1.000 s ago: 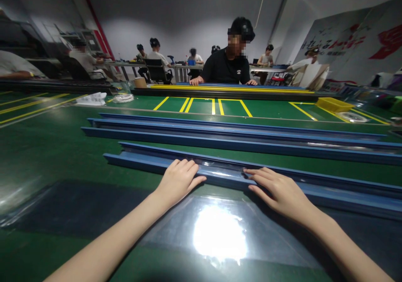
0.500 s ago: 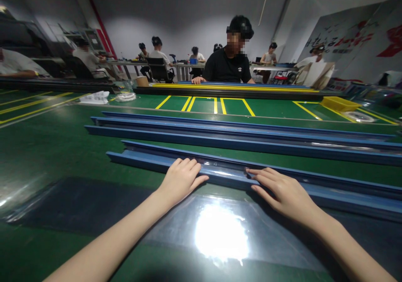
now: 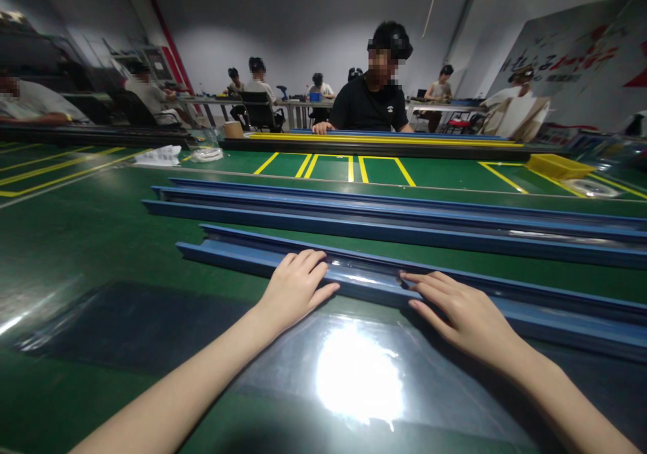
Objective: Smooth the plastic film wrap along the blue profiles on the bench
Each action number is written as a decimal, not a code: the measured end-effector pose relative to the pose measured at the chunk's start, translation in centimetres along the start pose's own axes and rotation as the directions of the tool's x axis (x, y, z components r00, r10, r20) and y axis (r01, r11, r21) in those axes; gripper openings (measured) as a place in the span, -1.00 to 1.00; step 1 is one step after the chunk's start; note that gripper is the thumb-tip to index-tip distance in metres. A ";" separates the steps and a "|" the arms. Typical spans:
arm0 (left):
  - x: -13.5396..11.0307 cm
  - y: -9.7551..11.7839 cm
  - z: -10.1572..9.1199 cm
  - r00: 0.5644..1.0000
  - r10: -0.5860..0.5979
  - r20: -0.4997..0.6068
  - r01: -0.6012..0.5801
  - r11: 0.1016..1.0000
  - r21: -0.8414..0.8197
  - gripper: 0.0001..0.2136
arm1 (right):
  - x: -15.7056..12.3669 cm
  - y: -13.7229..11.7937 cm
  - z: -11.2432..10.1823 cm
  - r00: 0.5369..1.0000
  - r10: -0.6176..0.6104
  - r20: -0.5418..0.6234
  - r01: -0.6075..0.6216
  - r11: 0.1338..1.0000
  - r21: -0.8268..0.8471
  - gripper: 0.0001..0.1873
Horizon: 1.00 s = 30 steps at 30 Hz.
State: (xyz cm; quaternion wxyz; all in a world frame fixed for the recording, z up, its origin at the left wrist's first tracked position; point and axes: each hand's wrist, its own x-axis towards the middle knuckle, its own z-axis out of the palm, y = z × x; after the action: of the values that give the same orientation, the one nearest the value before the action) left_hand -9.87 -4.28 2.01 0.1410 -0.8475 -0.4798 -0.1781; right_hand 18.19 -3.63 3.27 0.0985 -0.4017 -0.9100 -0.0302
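Note:
A long blue U-shaped channel profile point(image 3: 227, 260) lies across the green table in front of me, its open side up. My left hand point(image 3: 299, 284) rests over its near wall, fingers curled inside the trough and thumb along the near side. Farther right, my right hand point(image 3: 457, 306) straddles the same wall, with its fingertips in the trough and its thumb at the outer face. A small dark spot by the right index fingertip is too small to name. Glossy clear plastic film point(image 3: 136, 326) lies flat under my forearms, with a bright glare on it.
More blue profiles point(image 3: 303, 221) lie parallel just beyond. Behind them are yellow tape lines point(image 3: 351, 168), a yellow tray point(image 3: 559, 166), a white coil point(image 3: 206, 155) and yellow and black profiles point(image 3: 384, 141). A co-worker in black point(image 3: 368, 107) sits opposite; other people sit farther back.
The whole view has shifted slightly, so things appear a little farther right. Both hands keep their places on the blue channel profile.

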 end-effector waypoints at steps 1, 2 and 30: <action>0.0 0.0 0.0 1.000 0.000 0.003 0.000 1.000 -0.001 -0.74 | 0.0 0.0 0.0 1.000 0.000 0.001 0.000 1.000 -0.001 -0.68; 0.0 0.0 0.0 1.000 0.000 0.005 0.000 1.000 -0.001 -0.74 | 0.0 0.0 0.0 1.000 0.000 0.001 0.000 1.000 -0.002 -0.69; -0.1 0.0 0.1 1.000 0.008 -0.007 -0.008 1.000 0.026 -0.71 | -0.1 0.0 0.1 1.000 0.000 -0.018 -0.001 1.000 -0.023 -0.69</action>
State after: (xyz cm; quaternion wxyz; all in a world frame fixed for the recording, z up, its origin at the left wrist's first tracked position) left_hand -9.90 -4.28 1.87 0.1543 -0.8469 -0.4781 -0.1743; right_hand 18.22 -3.66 3.19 0.1020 -0.4028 -0.9085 -0.0442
